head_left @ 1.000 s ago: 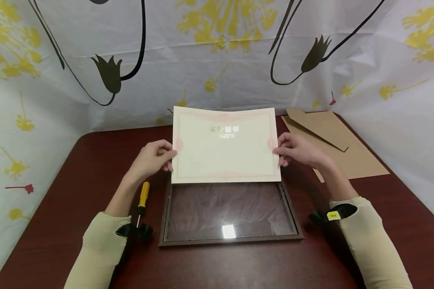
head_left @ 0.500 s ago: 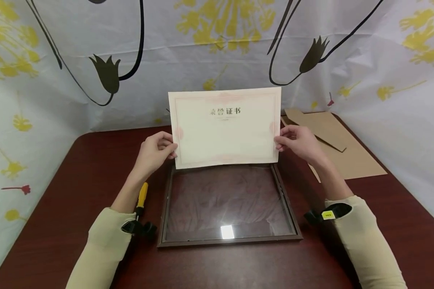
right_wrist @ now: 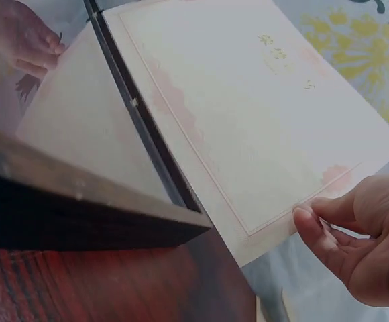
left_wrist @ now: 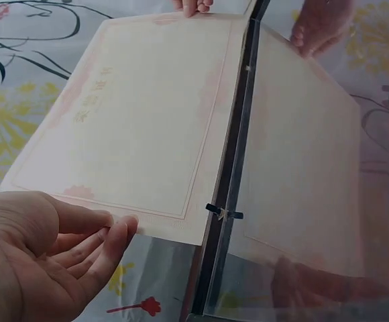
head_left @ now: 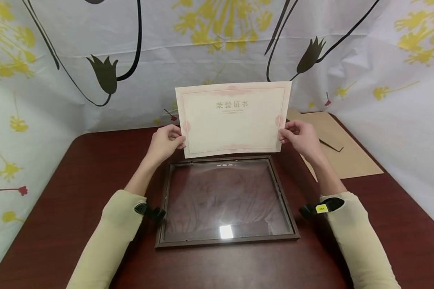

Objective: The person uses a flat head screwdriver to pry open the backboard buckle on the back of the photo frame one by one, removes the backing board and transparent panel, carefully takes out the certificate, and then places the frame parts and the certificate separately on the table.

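A cream paper certificate (head_left: 233, 128) with a pink border and gold lettering is held up, its printed face towards me. My left hand (head_left: 166, 141) pinches its left edge between thumb and fingers; my right hand (head_left: 300, 136) pinches the right edge. Below it a dark brown picture frame (head_left: 228, 242) lies flat on the table, with a clear pane inside. In the left wrist view the certificate (left_wrist: 141, 121) and my left hand (left_wrist: 53, 255) are mirrored in the pane. The right wrist view has my right hand (right_wrist: 359, 238) at the certificate's (right_wrist: 228, 127) border.
Brown backing board (head_left: 361, 156) with a folded strut lies at the back right of the dark red table (head_left: 94, 180). A patterned white cloth (head_left: 217, 60) hangs behind and at the sides. Black cameras are strapped to both wrists.
Both hands have raised the certificate and moved it back, uncovering the frame's far edge. It has also shifted slightly right. The left forearm now hides the yellow-handled screwdriver seen earlier.
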Demonstrator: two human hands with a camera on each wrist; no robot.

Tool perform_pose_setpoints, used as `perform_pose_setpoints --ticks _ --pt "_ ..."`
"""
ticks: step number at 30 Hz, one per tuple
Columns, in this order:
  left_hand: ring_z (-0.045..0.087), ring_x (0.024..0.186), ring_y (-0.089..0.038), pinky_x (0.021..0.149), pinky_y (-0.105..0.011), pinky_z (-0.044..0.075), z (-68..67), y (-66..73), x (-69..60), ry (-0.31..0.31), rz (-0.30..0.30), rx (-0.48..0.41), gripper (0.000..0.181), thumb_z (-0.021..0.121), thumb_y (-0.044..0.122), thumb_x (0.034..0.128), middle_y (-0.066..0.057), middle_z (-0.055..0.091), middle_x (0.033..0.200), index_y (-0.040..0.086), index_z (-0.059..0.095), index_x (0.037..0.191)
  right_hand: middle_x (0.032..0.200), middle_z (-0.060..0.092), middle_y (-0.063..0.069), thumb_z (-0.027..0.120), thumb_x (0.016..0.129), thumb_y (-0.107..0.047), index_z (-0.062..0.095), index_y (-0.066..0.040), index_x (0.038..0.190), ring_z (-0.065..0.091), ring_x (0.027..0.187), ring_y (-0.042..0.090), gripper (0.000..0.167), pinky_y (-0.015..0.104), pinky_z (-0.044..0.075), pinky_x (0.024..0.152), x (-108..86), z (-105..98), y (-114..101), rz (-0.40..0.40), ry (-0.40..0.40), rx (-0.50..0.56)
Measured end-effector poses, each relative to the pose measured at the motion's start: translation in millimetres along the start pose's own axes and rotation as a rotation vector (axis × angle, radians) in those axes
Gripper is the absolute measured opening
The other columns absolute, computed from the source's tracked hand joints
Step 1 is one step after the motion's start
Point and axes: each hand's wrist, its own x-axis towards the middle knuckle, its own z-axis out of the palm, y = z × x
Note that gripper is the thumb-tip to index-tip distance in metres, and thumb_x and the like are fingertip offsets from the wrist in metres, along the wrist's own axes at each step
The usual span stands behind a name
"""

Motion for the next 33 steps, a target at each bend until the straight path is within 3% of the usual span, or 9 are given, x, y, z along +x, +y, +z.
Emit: perform_pose_setpoints --ticks 12,19,26,33 --pt "0.071 0.089 -0.037 0.083 -0.045 0.057 18.4 -6.0 19.3 -0.073 -0.081 0.054 0.018 0.061 0.003 0.0988 -0.021 0.068 0.101 -0.006 0.061 0.114 0.092 0.064 0.023 0.063 0.099 -0.006 0.058 0.015 0.114 0.062 0.064 0.009 0.026 0.027 0.057 0.061 4.3 -1 24 0.067 -0.004 -0.038" --pt "0.070 0.083 -0.036 0.075 -0.038 0.059 24.5 -9.2 24.2 -0.154 -0.141 0.061 0.028 0.059 0.003 0.0988 -0.022 0.064 0.104 -0.003 0.057 0.126 0.103 0.062 0.024 0.061 0.101 -0.014 0.055 0.009 0.124 0.061 0.071 0.019 0.033 0.028 0.053 0.063 2.6 -2 35 0.169 -0.067 -0.151" --pt "0.067 0.067 -0.021 0.069 -0.032 0.058 29.8 -15.8 27.9 -0.182 -0.180 0.126 0.035 0.060 0.003 0.0979 -0.022 0.067 0.103 -0.003 0.056 0.132 0.088 0.062 0.014 0.063 0.100 -0.014 0.057 0.009 0.119 0.058 0.065 0.013 0.031 0.026 0.048 0.059 4.4 1 45 0.193 -0.113 -0.188" --pt "0.071 0.082 -0.028 0.078 -0.037 0.057 33.5 -18.5 25.3 -0.217 -0.197 0.204 0.026 0.063 0.005 0.0982 -0.021 0.061 0.113 -0.007 0.062 0.121 0.084 0.062 0.012 0.063 0.098 -0.009 0.058 0.010 0.114 0.057 0.060 0.013 0.025 0.025 0.047 0.055 4.9 3 48 0.191 -0.102 -0.181"
